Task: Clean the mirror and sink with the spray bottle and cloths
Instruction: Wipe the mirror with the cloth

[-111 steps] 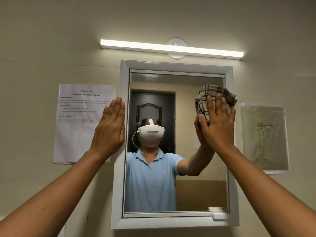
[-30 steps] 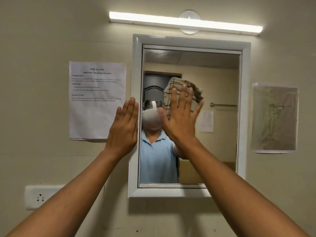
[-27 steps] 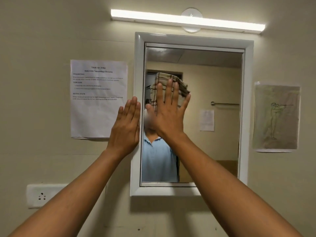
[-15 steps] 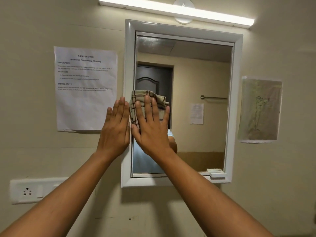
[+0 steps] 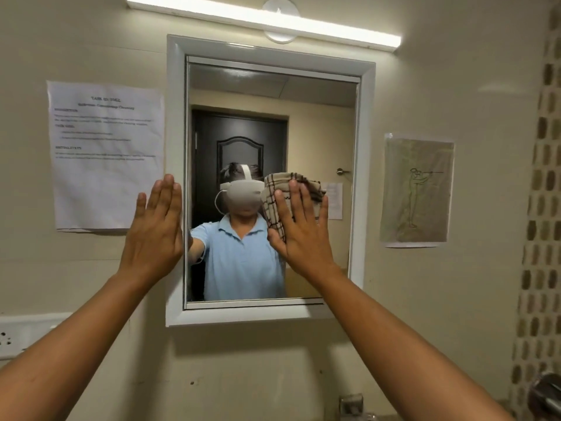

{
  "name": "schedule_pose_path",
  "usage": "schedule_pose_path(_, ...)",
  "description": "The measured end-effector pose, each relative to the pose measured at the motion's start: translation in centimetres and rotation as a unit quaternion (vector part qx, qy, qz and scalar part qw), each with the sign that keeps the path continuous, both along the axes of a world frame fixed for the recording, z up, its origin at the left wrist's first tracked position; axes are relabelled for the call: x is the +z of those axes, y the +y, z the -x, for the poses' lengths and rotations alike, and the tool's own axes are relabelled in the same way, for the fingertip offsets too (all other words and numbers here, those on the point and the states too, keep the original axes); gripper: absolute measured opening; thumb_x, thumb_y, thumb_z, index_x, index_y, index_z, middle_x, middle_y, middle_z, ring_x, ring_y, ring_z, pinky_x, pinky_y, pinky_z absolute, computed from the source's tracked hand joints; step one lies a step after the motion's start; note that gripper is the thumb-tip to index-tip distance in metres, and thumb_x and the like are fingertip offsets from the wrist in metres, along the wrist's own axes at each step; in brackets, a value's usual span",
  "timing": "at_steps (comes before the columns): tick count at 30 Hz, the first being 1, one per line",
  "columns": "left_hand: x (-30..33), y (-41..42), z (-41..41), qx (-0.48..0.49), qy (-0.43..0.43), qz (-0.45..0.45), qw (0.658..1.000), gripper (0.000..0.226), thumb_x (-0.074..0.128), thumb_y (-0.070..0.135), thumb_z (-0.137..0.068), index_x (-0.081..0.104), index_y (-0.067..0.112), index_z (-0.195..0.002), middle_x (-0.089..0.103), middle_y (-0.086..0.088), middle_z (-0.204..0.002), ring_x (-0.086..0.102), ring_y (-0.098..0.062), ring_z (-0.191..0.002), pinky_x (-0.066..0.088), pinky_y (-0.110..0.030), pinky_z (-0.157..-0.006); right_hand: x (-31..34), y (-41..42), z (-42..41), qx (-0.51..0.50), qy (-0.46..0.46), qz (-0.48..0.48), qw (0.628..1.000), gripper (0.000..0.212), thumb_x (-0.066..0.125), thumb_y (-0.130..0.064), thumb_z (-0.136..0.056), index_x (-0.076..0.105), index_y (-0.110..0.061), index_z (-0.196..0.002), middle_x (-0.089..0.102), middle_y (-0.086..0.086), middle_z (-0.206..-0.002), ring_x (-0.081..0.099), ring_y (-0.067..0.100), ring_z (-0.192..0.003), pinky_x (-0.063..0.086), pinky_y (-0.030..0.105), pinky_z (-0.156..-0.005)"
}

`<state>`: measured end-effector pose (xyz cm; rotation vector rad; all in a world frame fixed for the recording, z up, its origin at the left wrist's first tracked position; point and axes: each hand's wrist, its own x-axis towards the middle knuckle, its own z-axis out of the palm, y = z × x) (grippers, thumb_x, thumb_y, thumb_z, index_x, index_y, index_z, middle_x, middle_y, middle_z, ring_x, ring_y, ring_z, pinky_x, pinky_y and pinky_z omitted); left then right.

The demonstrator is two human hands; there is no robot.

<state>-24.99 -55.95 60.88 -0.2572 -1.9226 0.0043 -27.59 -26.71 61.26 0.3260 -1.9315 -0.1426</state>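
Note:
A white-framed mirror (image 5: 362, 183) hangs on the beige wall in front of me. My right hand (image 5: 302, 229) presses a checked beige-and-brown cloth (image 5: 274, 202) flat against the glass, right of centre at mid height, with its fingers straight and spread. My left hand (image 5: 156, 229) lies flat, fingers straight, on the mirror's left frame edge and the wall beside it. The glass reflects a person in a blue shirt and a dark door. Neither the spray bottle nor the sink bowl is in view.
A printed sheet (image 5: 106, 153) is taped to the wall left of the mirror, a drawing (image 5: 417, 189) to its right. A tube light (image 5: 264, 19) runs above. A socket plate (image 5: 18, 334) sits low left. A metal tap fitting (image 5: 352, 404) shows at the bottom.
My right hand has slid the cloth across the glass from the left edge to right of centre. The left hand stays on the frame.

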Motion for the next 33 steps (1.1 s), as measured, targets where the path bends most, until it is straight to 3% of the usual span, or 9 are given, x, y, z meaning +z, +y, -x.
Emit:
schedule_pose_path(7,-0.2,-0.2,-0.4,0.039,-0.019,-0.001,0.999,0.072,0.028,0.022,-0.091,-0.003,0.01,-0.155,-0.007,-0.01,-0.164,-0.006,-0.023,-0.151,-0.003,-0.041,-0.123,1.6,4.4,0.6,-0.001,0.019,0.076,0.997,0.076,0.03,-0.055,-0.097,0.004,-0.02,-0.159,-0.001,0.014,-0.166,-0.002,0.031,-0.153,0.006,0.063,-0.118)
schedule_pose_path(14,-0.8,0.2,-1.0,0.061,-0.039,-0.009,0.997,0.07,0.023,0.029,-0.093,-0.005,0.011,-0.155,-0.01,-0.008,-0.164,-0.008,-0.022,-0.151,-0.001,-0.043,-0.123,-1.8,4.7,0.5,-0.002,0.022,0.149,0.989,0.078,0.034,-0.054,-0.1,0.0,-0.017,-0.158,-0.005,0.015,-0.165,-0.005,0.031,-0.153,0.005,0.064,-0.118)
schedule_pose_path(17,-1.1,0.4,-1.2,0.049,-0.038,-0.01,0.998,0.068,0.022,0.029,-0.094,-0.002,0.009,-0.155,-0.008,-0.01,-0.163,-0.007,-0.024,-0.151,-0.005,-0.04,-0.122,-4.0,3.5,0.4,-0.002,0.016,0.188,0.982,0.08,0.037,-0.053,-0.1,-0.002,-0.016,-0.158,-0.006,0.015,-0.165,-0.005,0.033,-0.152,0.006,0.066,-0.117)
schedule_pose_path(21,-1.8,0.2,-1.0,0.044,-0.05,-0.006,0.998,0.068,0.018,0.034,-0.095,-0.005,0.01,-0.155,-0.011,-0.009,-0.163,-0.008,-0.024,-0.151,0.005,-0.049,-0.123,-5.9,0.2,0.4,-0.003,0.0,0.224,0.975,0.082,0.038,-0.054,-0.099,-0.005,-0.015,-0.158,-0.009,0.014,-0.165,-0.006,0.034,-0.152,0.003,0.065,-0.117)
schedule_pose_path(28,-2.9,-1.0,-0.8,-0.023,-0.06,0.008,0.998,0.064,0.001,0.041,-0.099,-0.002,0.01,-0.155,-0.009,-0.009,-0.163,-0.007,-0.024,-0.151,0.004,-0.048,-0.123,-5.3,-8.0,-0.5,0.01,-0.009,0.204,0.979,0.078,0.028,-0.058,-0.1,-0.001,-0.014,-0.158,-0.004,0.017,-0.165,-0.005,0.034,-0.152,-0.001,0.065,-0.117)
schedule_pose_path(33,-3.9,-2.0,-0.2,-0.066,-0.042,0.02,0.997,0.068,0.036,0.009,-0.096,0.002,0.008,-0.155,-0.006,-0.009,-0.164,-0.005,-0.023,-0.151,0.006,-0.049,-0.123,-3.0,-14.4,-1.0,0.042,-0.007,0.164,0.986,0.073,0.023,-0.056,-0.101,0.004,-0.016,-0.159,-0.004,0.014,-0.165,-0.006,0.031,-0.152,-0.004,0.063,-0.118)
